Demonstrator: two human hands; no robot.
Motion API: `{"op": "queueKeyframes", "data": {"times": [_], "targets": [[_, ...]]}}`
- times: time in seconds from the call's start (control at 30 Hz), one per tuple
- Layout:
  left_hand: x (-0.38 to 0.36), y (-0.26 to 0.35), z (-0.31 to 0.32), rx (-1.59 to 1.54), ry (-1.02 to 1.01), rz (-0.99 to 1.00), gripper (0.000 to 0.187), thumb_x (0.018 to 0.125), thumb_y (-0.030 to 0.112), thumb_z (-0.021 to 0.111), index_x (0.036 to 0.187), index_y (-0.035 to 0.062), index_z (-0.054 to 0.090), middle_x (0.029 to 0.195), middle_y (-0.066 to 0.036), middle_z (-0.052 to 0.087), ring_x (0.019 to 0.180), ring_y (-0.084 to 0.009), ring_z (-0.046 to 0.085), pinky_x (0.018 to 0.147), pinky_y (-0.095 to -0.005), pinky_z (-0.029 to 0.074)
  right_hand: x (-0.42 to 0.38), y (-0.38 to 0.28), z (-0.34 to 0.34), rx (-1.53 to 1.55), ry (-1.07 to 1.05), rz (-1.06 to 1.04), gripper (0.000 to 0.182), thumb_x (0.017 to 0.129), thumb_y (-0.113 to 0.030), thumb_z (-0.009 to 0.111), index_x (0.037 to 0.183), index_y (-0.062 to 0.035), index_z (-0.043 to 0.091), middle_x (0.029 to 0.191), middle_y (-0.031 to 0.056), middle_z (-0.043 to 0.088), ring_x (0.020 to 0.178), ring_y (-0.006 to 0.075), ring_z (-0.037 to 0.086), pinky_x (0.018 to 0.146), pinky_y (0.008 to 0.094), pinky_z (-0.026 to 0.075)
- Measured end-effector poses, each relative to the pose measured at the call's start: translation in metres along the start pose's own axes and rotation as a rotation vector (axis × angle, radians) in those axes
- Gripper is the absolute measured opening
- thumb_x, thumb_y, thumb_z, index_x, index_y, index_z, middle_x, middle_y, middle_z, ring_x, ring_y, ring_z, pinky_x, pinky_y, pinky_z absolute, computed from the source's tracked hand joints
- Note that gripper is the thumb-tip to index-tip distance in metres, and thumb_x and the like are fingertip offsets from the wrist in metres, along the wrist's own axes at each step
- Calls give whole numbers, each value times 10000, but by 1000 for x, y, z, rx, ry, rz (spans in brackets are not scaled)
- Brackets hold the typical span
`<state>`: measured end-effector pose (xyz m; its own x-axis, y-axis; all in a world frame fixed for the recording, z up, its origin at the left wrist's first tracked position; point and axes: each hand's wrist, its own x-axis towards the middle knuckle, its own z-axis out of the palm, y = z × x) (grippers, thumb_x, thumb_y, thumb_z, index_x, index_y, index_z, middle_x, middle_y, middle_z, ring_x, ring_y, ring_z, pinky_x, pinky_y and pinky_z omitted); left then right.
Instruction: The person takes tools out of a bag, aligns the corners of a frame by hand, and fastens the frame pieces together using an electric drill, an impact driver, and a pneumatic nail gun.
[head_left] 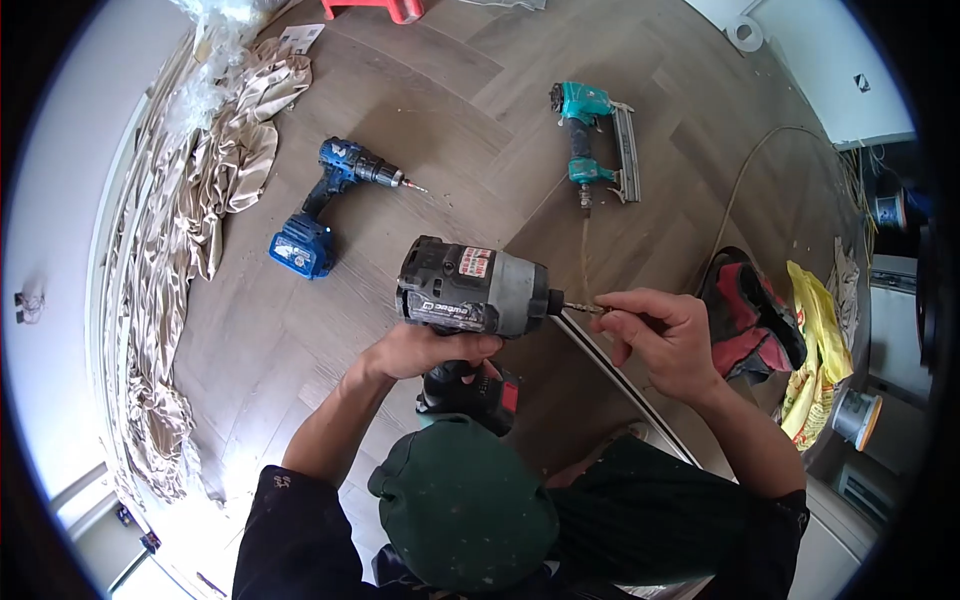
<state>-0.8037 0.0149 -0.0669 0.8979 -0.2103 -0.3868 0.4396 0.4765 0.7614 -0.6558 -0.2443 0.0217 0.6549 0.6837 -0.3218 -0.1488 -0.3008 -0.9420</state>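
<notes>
Right now the left hand [420, 350] is wrapped around the grip of a black and grey impact driver [470, 290], held above the wooden floor [420, 100] with its nose pointing to the person's right. The right hand [665, 335] pinches a small bit [585, 308] between thumb and fingertips, right at the driver's chuck; whether the bit is seated cannot be told. A blue cordless drill [330, 205] lies on the floor toward the far left, near a heap of beige fabric [215, 170] along the left edge. A teal nail gun [595, 140] lies farther off, toward the far right, with a thin hose trailing from it. A red and black bag [750, 315] sits just beside the right hand, by a yellow sack [815, 330].
</notes>
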Motion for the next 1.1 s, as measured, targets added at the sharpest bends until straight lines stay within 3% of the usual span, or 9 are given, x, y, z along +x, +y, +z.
{"op": "queueKeyframes", "data": {"times": [0.13,0.23,0.4,0.5,0.67,0.8,0.87,1.0,1.1], "targets": [[-5,6,-3,16,60,-5,192,896,136,771,1029,27,685,804,-40,680,732,-157,685,659,-321,581,11,-1,6,-104,-36,-86,189,913,55,652,1092,56,712,865,110,737,612,103,661,551,222,519],[-7,6,-13,31,31,24,166,901,103,753,1025,16,686,783,-44,669,714,-158,677,657,-343,598,24,-3,10,-322,-91,-304,193,908,61,659,1091,51,716,872,111,740,605,95,652,549,219,517],[-8,33,-31,-152,5,-13,172,898,101,736,1021,-9,687,787,-65,663,675,-155,656,610,-359,604,63,-4,28,-278,-69,-285,210,899,60,670,1104,48,713,881,117,742,601,92,646,547,219,512],[-3,51,-53,-146,59,-32,421,891,207,697,1142,-116,604,944,-139,661,620,-170,621,594,-411,639,95,-1,37,28,-76,-45,266,887,79,672,1149,43,697,917,116,744,659,90,659,592,205,517],[6,73,-100,-200,88,-131,296,906,214,688,1063,-36,671,905,-110,675,607,-127,584,490,-320,566,133,17,54,148,-139,46,433,854,3,743,1272,25,633,1054,130,732,812,111,684,741,246,549],[20,74,-150,-176,106,-261,345,912,261,682,1081,-39,662,971,-114,682,606,-115,566,471,-301,554,124,68,38,-350,-94,-54,645,801,-114,823,1373,13,552,1180,138,697,951,178,682,899,337,541],[32,68,-177,-83,102,-388,377,901,299,699,1085,-28,665,979,-99,689,597,-106,553,451,-283,535,115,102,35,-593,-180,37,735,769,-202,852,1393,4,521,1223,155,673,1009,279,685,965,399,511],[57,51,-211,34,82,-552,405,884,361,719,1079,8,682,984,-60,696,612,-93,547,454,-259,504,96,150,53,-759,-222,94,581,838,-167,776,1346,4,549,1181,189,677,1027,373,678,942,411,516],[76,38,-219,99,46,-640,408,871,393,730,1068,37,698,982,-29,698,638,-85,546,470,-248,485,91,168,64,-741,-85,168,449,888,-122,697,1308,-13,578,1161,221,671,1055,415,655,927,424,519]]}}
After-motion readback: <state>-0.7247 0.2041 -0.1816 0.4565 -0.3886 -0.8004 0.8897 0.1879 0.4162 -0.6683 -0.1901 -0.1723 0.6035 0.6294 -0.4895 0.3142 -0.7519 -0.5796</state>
